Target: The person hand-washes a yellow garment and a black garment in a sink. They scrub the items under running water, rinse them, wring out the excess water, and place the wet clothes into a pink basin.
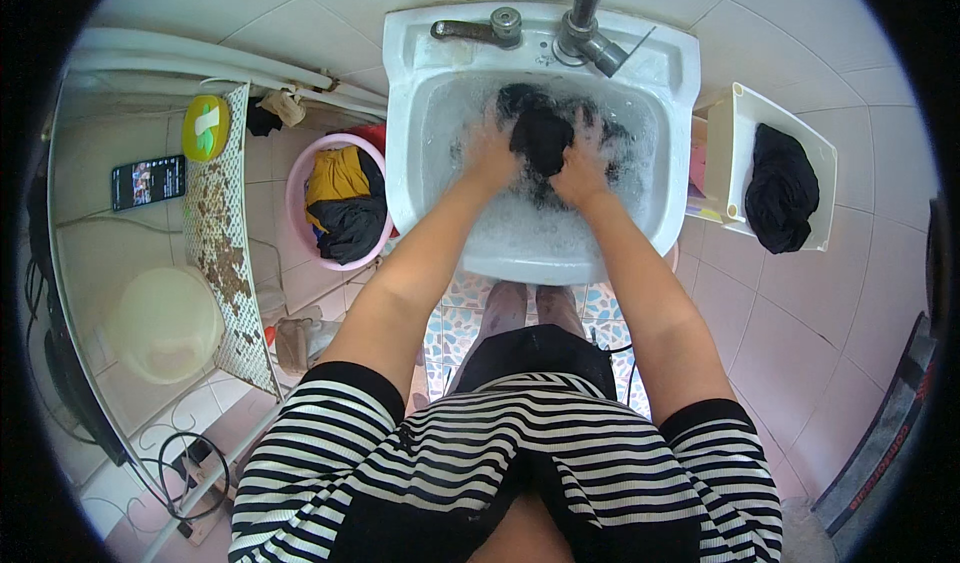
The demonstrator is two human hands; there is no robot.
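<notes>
A white washbasin holds cloudy, foamy water. Dark cloth lies bunched in the water near the back of the bowl, part of it above the surface. At the left side of this cloth is my left hand, its fingers partly under the suds. My right hand is at the cloth's right side, thumb and palm against it, the fingertips blurred by foam. Whether the left fingers are closed on fabric is hidden by water.
A tap lever and a metal spout stand at the basin's back. To the left are a pink tub of clothes, a rusty perforated shelf, a phone and a pale bowl. Black cloth rests on a cream rack at right.
</notes>
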